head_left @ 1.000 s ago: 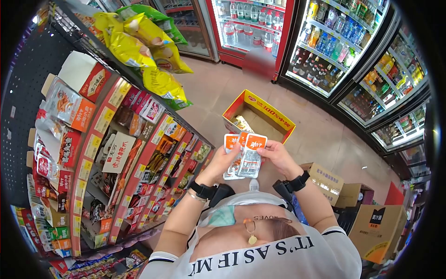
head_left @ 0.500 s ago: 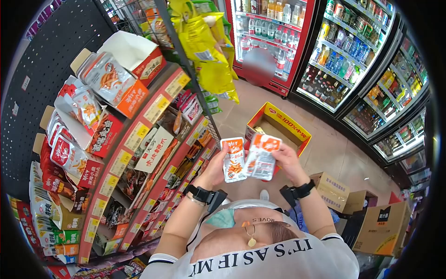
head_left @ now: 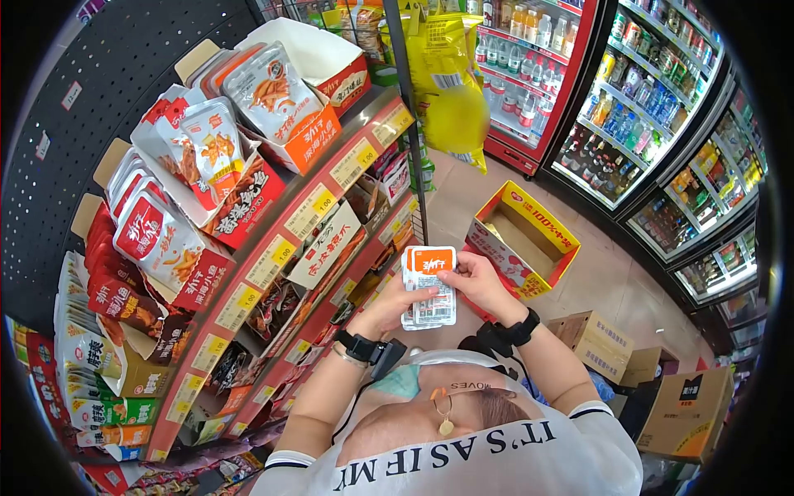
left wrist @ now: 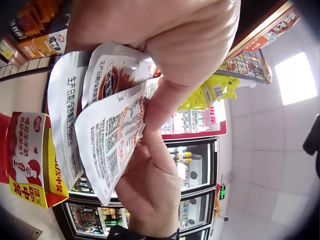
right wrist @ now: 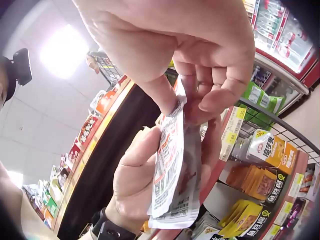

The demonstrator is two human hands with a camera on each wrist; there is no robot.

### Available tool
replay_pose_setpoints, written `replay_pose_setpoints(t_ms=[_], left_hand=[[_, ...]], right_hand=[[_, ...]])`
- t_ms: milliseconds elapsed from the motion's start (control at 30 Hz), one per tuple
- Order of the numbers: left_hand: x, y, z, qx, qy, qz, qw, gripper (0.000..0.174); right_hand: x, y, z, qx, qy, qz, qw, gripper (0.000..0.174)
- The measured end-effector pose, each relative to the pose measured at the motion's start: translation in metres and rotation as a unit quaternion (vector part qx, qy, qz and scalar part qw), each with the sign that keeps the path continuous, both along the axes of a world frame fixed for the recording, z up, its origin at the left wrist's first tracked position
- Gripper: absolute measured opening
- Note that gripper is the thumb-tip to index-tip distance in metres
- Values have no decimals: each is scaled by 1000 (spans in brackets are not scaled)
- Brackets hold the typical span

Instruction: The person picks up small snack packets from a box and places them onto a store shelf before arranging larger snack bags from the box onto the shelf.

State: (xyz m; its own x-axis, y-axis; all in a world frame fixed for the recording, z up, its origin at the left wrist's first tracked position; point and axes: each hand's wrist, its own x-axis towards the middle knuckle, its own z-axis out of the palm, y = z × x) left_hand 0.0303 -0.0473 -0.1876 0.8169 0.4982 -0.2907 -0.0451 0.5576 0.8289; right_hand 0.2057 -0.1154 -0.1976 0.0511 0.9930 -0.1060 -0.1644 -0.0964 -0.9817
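In front of the chest, both hands hold a small stack of snack packets (head_left: 428, 307), flat white pouches with an orange label. My left hand (head_left: 389, 307) grips the stack from its left side, thumb lying across the front pouch. From the right, my right hand (head_left: 480, 283) pinches the upper edge between thumb and fingers. The left wrist view shows printed backs of several packets (left wrist: 107, 145), slightly fanned. In the right wrist view the pouches (right wrist: 172, 175) stand nearly edge-on, one against another.
At left, a shelf holds open display boxes of similar pouches (head_left: 269, 87) and red packets (head_left: 153, 223) above price tags (head_left: 285, 250). Yellow chip bags (head_left: 451, 91) hang beyond it. A yellow-red carton (head_left: 538, 285) sits on the floor; brown boxes (head_left: 686, 413) and drink fridges (head_left: 645, 99) stand right.
The packets, apart in two hands half a second ago, are now brought together into one stack. The view has turned toward the shelf, which fills more of the left side.
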Motion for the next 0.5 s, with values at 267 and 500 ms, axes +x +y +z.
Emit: replay_pose_setpoints(t_ms=[267, 500], left_hand=[[13, 5, -14, -93, 20, 115, 989, 39], [49, 17, -3, -72, -47, 179, 980, 35]], right_hand=[[24, 19, -6, -19, 48, 22, 998, 28], [65, 32, 49, 99, 38, -96, 990, 42]])
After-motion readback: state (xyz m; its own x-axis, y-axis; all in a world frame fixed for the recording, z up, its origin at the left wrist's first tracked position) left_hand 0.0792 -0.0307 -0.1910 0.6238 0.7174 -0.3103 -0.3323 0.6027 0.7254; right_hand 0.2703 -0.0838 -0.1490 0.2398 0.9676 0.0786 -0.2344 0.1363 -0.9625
